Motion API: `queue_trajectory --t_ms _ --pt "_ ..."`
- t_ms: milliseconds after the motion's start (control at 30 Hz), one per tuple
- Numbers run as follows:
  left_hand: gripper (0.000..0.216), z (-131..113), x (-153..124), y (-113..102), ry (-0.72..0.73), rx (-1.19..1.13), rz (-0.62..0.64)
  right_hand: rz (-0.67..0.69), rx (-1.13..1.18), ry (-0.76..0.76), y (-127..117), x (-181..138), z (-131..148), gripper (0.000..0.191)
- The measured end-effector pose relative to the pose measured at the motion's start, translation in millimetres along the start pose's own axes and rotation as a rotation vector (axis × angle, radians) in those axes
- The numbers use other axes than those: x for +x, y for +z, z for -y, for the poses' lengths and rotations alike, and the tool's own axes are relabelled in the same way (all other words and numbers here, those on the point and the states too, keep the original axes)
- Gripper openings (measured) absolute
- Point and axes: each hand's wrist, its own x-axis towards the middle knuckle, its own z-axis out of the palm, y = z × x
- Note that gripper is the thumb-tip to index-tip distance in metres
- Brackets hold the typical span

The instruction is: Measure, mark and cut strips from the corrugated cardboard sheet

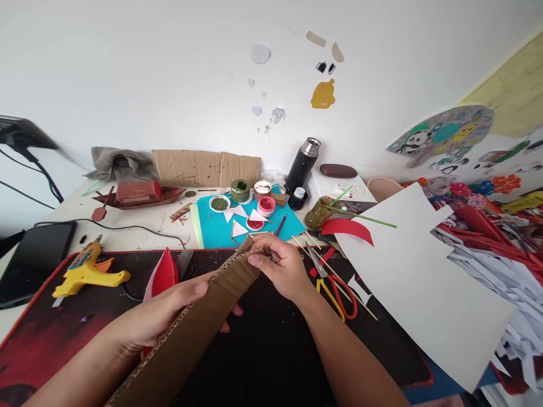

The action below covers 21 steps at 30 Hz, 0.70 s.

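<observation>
A long strip of corrugated cardboard point(199, 322) slants across the front of the view, its fluted edge facing up. My left hand point(182, 299) is wrapped around its middle, thumb on the near side and some fingertips showing beneath. At the far end my right hand point(280, 263) pinches the cardboard between thumb and fingers, where the strip looks bent. Just behind my left hand stands a folded red paper piece point(163, 277). To the right of my right hand lie scissors point(335, 288) with red and yellow handles, beside thin wooden sticks point(360, 302).
A yellow glue gun point(91, 268) lies at left with its cable. Open paint jars point(241, 191) stand on blue paper point(207, 223). Behind are a model boat point(138, 195), a black thermos point(303, 164) and a jar with green sticks point(318, 213). White card point(416, 282) and paper scraps point(500, 282) cover the right.
</observation>
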Motion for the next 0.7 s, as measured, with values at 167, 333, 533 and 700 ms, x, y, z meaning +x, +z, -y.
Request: queue_trajectory --t_ms 167,333,533,700 --pt "0.083 -5 2 7 0.046 -0.038 0.002 0.04 0.017 -0.023 -2 -1 6 0.025" --pt "0.079 -7 4 15 -0.069 -0.143 0.011 -0.047 -0.11 -0.15 -4 0 5 0.01" --pt "0.079 -8 14 25 -0.032 -0.163 -0.161 -0.176 -0.402 -0.3 -9 0 5 0.009" --pt "0.081 -8 12 23 -0.126 -0.21 -0.206 -0.151 -0.362 -0.292 -8 -3 5 0.008"
